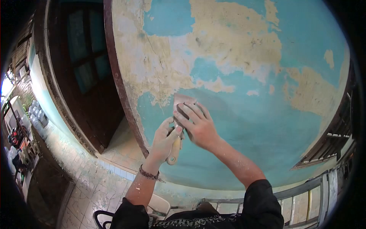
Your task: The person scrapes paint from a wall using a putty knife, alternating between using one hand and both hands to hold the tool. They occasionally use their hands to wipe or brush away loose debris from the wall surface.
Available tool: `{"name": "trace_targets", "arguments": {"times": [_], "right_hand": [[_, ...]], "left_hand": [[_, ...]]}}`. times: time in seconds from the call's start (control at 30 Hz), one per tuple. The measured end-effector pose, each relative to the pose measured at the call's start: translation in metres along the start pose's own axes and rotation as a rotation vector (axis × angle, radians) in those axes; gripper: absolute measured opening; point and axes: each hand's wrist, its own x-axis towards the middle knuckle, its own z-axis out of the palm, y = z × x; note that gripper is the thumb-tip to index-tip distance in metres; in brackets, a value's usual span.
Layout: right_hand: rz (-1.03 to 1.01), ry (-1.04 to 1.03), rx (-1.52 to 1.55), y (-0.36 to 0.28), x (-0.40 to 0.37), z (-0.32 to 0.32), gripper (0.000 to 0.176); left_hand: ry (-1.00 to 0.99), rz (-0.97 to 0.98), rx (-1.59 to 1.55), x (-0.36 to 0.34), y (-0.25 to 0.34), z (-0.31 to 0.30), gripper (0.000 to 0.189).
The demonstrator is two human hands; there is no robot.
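Note:
A wide-bladed putty knife (174,152) with a pale handle is held up in front of the wall. My left hand (164,141) is closed round its handle, whose rounded end with a hole sticks out below. My right hand (198,126) lies over the blade, fingers close together and bent on it. A dark patch shows beneath these fingers; I cannot make out what it is. The blade's far edge is against or very near the wall (248,126), where turquoise paint meets bare, cream patches. Dust coats both hands.
A dark wooden door (91,68) stands in its frame at the left. Paint flakes litter the tiled floor (87,191). A metal ladder (301,191) lies at lower right, near a slatted window (328,147). Plastic bottles (38,116) and clutter are at far left.

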Motion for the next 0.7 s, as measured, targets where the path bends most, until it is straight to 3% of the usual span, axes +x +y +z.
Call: {"name": "trace_targets", "arguments": {"times": [0.07,0.27,0.37,0.43,0.7], "right_hand": [[-0.059,0.031,-0.096,0.014,0.008,0.0,0.051],[-0.133,0.261,-0.393,0.074,0.083,-0.038,0.042],[-0.153,0.35,-0.442,0.095,0.12,-0.051,0.038],[-0.178,0.356,-0.454,0.113,0.132,-0.05,0.037],[-0.245,0.412,-0.446,0.143,0.168,-0.051,0.033]], "left_hand": [[-0.015,-0.05,0.014,0.002,0.012,0.004,0.039],[-0.12,0.105,-0.052,0.038,0.06,0.029,0.045],[-0.086,0.174,-0.057,0.068,0.088,0.054,0.037],[0.008,0.268,-0.159,0.087,0.088,0.071,0.029],[0.04,0.408,-0.207,0.127,0.078,0.099,0.026]]}}
